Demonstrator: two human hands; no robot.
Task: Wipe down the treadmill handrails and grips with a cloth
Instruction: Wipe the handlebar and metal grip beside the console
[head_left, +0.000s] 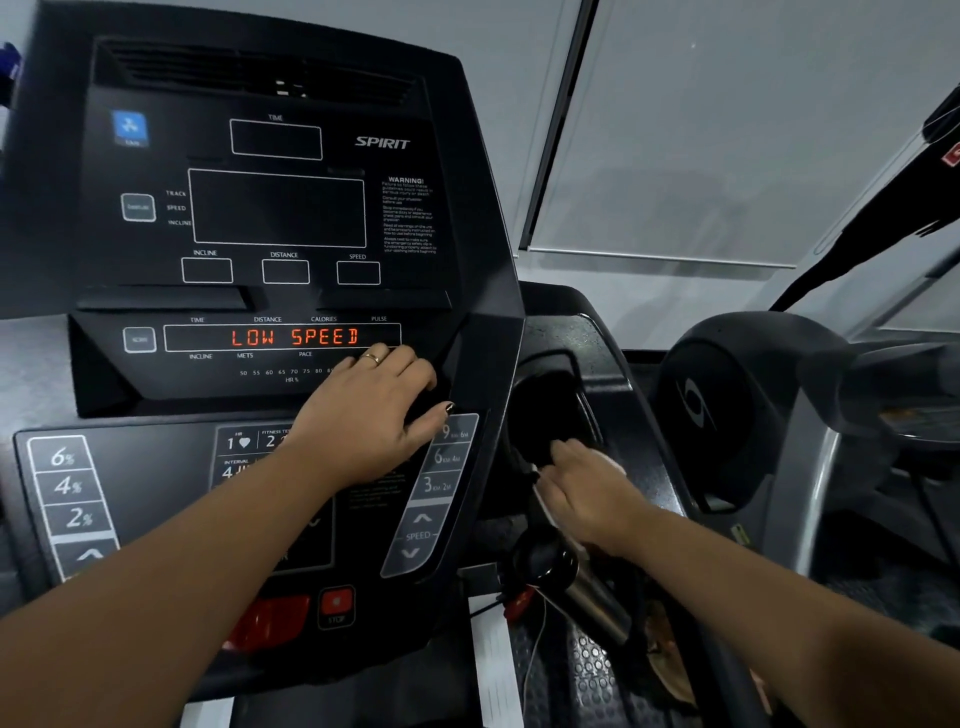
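My left hand (374, 415) rests flat on the black treadmill console (291, 218), fingers spread below the lit "LOW SPEED" display (293, 338). My right hand (587, 488) presses a white cloth (550, 512) against the dark right side of the console by the cup-holder recess (545, 410). Only edges of the cloth show under the palm and fingers. A metal grip bar (597, 597) lies just below the right hand.
Speed keys (447, 457) sit right of my left hand and incline keys (67, 488) at far left. A red stop button (336, 603) is near the console's lower edge. Another black machine (737, 395) stands close on the right, with a window blind (727, 130) behind.
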